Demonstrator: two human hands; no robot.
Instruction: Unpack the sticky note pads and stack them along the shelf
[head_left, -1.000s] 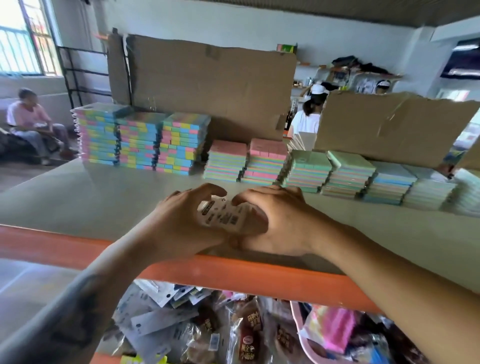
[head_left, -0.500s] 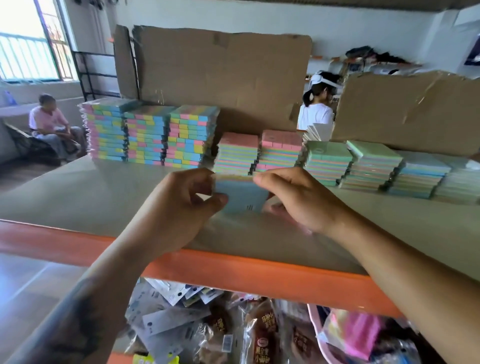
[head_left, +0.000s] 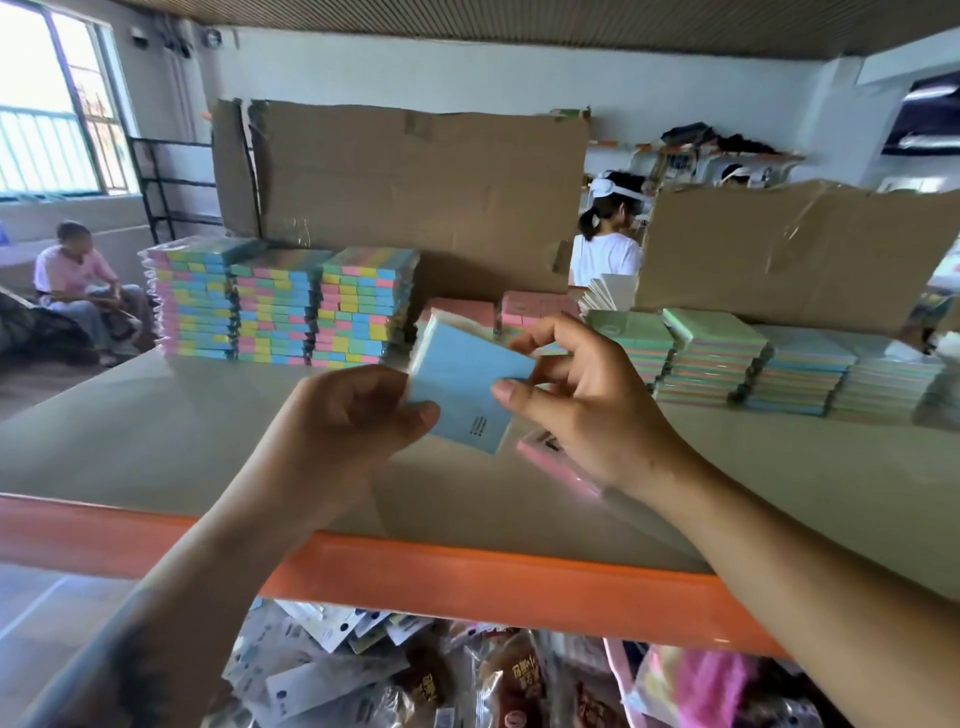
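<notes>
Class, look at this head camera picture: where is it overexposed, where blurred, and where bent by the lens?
Head view: the window is blown out white; the stacks at far right smear into blur; the shelf's orange edge curves from the wide lens; the blue pad stays fairly sharp.

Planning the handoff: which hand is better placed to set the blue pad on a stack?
Right hand, probably: it pinches the blue pad nearest the low stacks; the left hand holds its near edge.

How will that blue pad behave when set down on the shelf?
The blue pad is probably light and fairly stiff: left hand and right hand pinch it flat by its edges without sag. Flat-faced, it should neither roll nor tip, though its wrap may slide.
</notes>
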